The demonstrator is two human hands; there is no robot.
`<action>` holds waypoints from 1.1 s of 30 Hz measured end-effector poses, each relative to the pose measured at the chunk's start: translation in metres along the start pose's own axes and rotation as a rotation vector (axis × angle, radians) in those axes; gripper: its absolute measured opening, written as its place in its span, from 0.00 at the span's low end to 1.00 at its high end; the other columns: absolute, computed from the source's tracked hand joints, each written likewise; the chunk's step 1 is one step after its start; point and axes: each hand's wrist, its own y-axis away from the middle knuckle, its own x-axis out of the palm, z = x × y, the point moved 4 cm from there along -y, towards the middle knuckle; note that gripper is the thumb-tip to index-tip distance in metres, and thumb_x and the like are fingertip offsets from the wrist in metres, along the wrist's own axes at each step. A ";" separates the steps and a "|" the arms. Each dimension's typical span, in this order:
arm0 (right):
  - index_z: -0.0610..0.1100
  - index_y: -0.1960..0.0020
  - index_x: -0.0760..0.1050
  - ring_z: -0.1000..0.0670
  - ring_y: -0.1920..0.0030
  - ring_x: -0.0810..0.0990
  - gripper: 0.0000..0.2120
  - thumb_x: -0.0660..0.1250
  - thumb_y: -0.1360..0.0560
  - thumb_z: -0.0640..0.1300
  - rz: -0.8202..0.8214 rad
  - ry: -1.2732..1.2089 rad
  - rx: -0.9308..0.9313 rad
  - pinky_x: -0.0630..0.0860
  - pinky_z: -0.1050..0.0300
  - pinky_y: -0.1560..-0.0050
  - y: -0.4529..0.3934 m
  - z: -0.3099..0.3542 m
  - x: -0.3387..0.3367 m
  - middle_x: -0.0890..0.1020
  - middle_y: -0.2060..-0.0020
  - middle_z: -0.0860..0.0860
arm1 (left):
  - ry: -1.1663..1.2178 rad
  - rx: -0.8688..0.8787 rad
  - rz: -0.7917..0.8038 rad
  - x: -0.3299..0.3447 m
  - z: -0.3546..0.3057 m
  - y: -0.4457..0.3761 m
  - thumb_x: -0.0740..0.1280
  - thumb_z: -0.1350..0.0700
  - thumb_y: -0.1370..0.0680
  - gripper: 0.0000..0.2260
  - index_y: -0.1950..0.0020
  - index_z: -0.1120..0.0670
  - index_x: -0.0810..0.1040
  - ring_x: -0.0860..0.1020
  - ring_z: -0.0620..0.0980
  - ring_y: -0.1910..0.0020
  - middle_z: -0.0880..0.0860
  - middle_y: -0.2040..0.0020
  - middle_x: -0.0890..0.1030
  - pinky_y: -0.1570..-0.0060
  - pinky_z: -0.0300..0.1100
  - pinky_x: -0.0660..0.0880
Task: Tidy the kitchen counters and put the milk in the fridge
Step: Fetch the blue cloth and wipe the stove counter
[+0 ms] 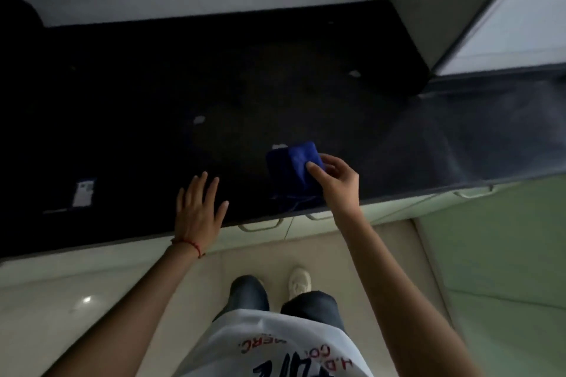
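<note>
Dark counter: left hand lies flat near the front edge, fingers spread. Right hand pinches a blue cloth just right of it.

Dark counter lies open; fridge blocks far right.

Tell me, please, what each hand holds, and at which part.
The right hand pinches the folded blue cloth at its right edge. The left hand holds nothing; it lies open over the dark counter.
</note>
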 end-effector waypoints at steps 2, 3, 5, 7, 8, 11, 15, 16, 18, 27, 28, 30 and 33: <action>0.43 0.41 0.73 0.49 0.51 0.78 0.16 0.69 0.28 0.43 -0.018 0.437 -0.115 0.78 0.55 0.51 -0.021 -0.007 0.003 0.80 0.52 0.49 | 0.001 -0.012 0.009 0.002 0.002 0.000 0.43 0.38 0.25 0.32 0.30 0.56 0.63 0.60 0.59 0.27 0.59 0.27 0.63 0.31 0.60 0.57; 0.43 0.39 0.71 0.47 0.47 0.76 0.18 0.67 0.28 0.44 -0.025 0.601 -0.190 0.76 0.52 0.48 -0.027 -0.011 0.005 0.78 0.47 0.47 | 0.017 -0.020 0.008 0.002 0.002 0.000 0.44 0.39 0.26 0.31 0.29 0.55 0.63 0.59 0.59 0.27 0.58 0.26 0.62 0.30 0.60 0.55; 0.44 0.35 0.67 0.43 0.40 0.72 0.21 0.65 0.27 0.45 -0.030 0.754 -0.338 0.73 0.48 0.44 -0.029 -0.020 0.010 0.73 0.40 0.43 | 0.039 -0.025 0.001 0.002 0.003 -0.001 0.45 0.40 0.26 0.30 0.29 0.54 0.62 0.56 0.57 0.26 0.57 0.26 0.60 0.29 0.58 0.53; 0.45 0.33 0.66 0.40 0.38 0.69 0.25 0.67 0.28 0.47 -0.040 0.838 -0.463 0.72 0.45 0.42 -0.024 -0.028 0.017 0.70 0.36 0.40 | 0.044 -0.020 -0.004 0.003 0.005 -0.002 0.45 0.39 0.26 0.30 0.29 0.54 0.61 0.56 0.56 0.26 0.56 0.26 0.60 0.29 0.56 0.52; 0.44 0.33 0.67 0.39 0.38 0.69 0.26 0.68 0.28 0.48 -0.045 0.885 -0.511 0.72 0.44 0.42 -0.021 -0.033 0.020 0.70 0.36 0.39 | 0.041 -0.018 -0.005 0.003 0.006 -0.002 0.44 0.37 0.25 0.31 0.29 0.53 0.61 0.57 0.55 0.26 0.56 0.26 0.61 0.29 0.56 0.53; 0.43 0.35 0.68 0.35 0.42 0.72 0.27 0.71 0.31 0.48 -0.027 0.994 -0.590 0.75 0.42 0.46 -0.027 -0.042 0.031 0.72 0.38 0.37 | 0.022 -0.024 0.001 0.005 0.007 -0.003 0.38 0.37 0.24 0.32 0.29 0.52 0.61 0.59 0.55 0.27 0.56 0.27 0.63 0.30 0.55 0.55; 0.42 0.34 0.68 0.34 0.41 0.71 0.25 0.69 0.29 0.47 -0.033 1.019 -0.623 0.76 0.39 0.45 -0.071 -0.024 0.053 0.71 0.37 0.35 | -0.018 -0.058 0.018 0.008 0.008 -0.003 0.38 0.39 0.23 0.29 0.29 0.51 0.59 0.56 0.51 0.28 0.55 0.27 0.65 0.31 0.56 0.59; 0.44 0.32 0.67 0.34 0.38 0.69 0.25 0.67 0.27 0.47 -0.023 1.006 -0.570 0.74 0.39 0.43 -0.082 -0.017 0.059 0.69 0.35 0.37 | -0.028 -0.065 0.019 0.008 0.008 -0.003 0.38 0.40 0.23 0.28 0.29 0.51 0.59 0.56 0.51 0.29 0.55 0.28 0.66 0.32 0.56 0.60; 0.46 0.31 0.65 0.36 0.35 0.64 0.24 0.65 0.25 0.47 0.002 1.000 -0.514 0.72 0.40 0.40 -0.091 -0.010 0.073 0.65 0.32 0.38 | -0.041 -0.074 0.018 0.008 0.008 -0.004 0.38 0.40 0.22 0.28 0.29 0.52 0.60 0.57 0.51 0.29 0.55 0.29 0.67 0.33 0.56 0.63; 0.47 0.35 0.71 0.38 0.37 0.66 0.25 0.71 0.31 0.41 0.190 0.954 -0.775 0.74 0.42 0.41 -0.091 -0.013 0.070 0.69 0.35 0.39 | 0.053 -0.012 -0.053 0.003 0.016 -0.011 0.44 0.38 0.23 0.27 0.31 0.51 0.63 0.57 0.51 0.29 0.56 0.29 0.67 0.33 0.57 0.61; 0.46 0.35 0.71 0.37 0.36 0.65 0.24 0.70 0.30 0.40 0.085 0.925 -0.634 0.72 0.40 0.39 -0.106 -0.007 0.071 0.67 0.34 0.39 | 0.066 -0.021 -0.072 -0.001 0.020 -0.013 0.47 0.39 0.23 0.26 0.32 0.52 0.64 0.57 0.52 0.29 0.56 0.29 0.67 0.33 0.57 0.60; 0.45 0.34 0.70 0.34 0.35 0.63 0.23 0.68 0.29 0.40 -0.011 0.935 -0.515 0.71 0.38 0.38 -0.108 0.000 0.088 0.65 0.32 0.38 | 0.084 -0.066 -0.110 -0.009 0.036 -0.020 0.52 0.41 0.25 0.25 0.33 0.53 0.66 0.58 0.53 0.29 0.57 0.29 0.68 0.34 0.58 0.62; 0.46 0.35 0.70 0.36 0.39 0.70 0.28 0.72 0.33 0.41 0.289 1.004 -0.856 0.76 0.44 0.45 -0.073 -0.015 0.123 0.69 0.35 0.38 | 0.064 -0.154 -0.108 -0.019 0.067 -0.034 0.48 0.38 0.24 0.28 0.34 0.55 0.68 0.62 0.58 0.29 0.59 0.30 0.68 0.35 0.61 0.64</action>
